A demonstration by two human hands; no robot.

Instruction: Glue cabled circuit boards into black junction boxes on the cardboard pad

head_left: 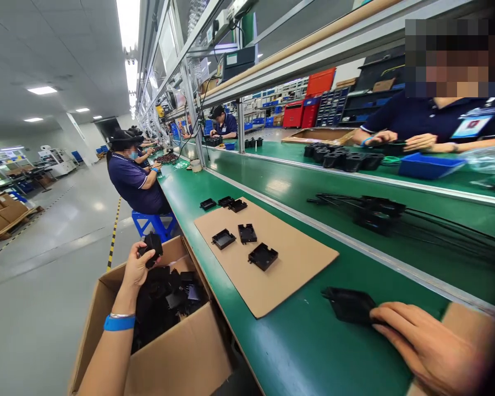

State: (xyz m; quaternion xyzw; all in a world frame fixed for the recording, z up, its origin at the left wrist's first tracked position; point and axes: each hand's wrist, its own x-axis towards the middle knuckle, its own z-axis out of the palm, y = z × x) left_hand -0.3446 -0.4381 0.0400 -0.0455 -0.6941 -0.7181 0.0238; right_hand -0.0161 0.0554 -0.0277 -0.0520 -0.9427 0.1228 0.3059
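Observation:
Above an open cardboard box [177, 357] on the left, my left hand [138, 261] grips a small black plastic housing [152, 247] between thumb and fingers. Many similar black parts [177, 297] fill that box. Over the green bench at the lower right, my right hand [424, 335] pinches the near edge of another black plastic housing [350, 304], a shallow open tray shape held tilted. Several black housings, one of them a square housing [263, 256], lie open side up on and beside a flat cardboard sheet [289, 242] on the bench.
A metal rail divides the green bench [272, 352]. Beyond it lie a bundle of black cables [379, 212], black cups [346, 158] and a blue bin [431, 165]. A co-worker [441, 118] works across the bench; another person [134, 170] sits farther along on a blue stool [154, 223].

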